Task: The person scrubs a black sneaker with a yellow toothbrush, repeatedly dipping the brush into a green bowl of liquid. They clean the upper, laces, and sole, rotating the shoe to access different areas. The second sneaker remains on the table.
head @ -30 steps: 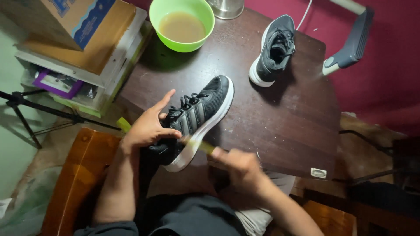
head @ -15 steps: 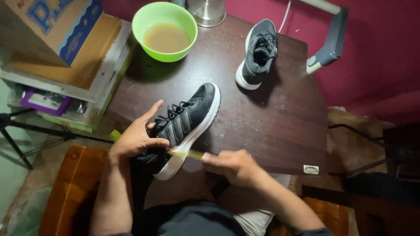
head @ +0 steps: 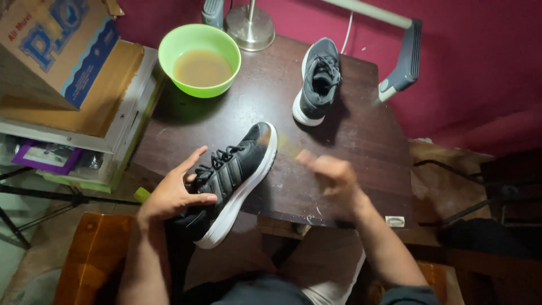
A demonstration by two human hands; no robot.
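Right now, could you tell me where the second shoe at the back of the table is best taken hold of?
Probably by the open collar of the far shoe, coming from above: it stands upright on its sole, clear of the green bowl, opening facing up.

Left hand (head: 172,195) curled with thumb raised; right hand (head: 330,175) blurred, fingers loosely bent.

The right hand (head: 330,176) is being smeared by blur, so its grip cannot be told, and the box (head: 53,45) is being cut off.
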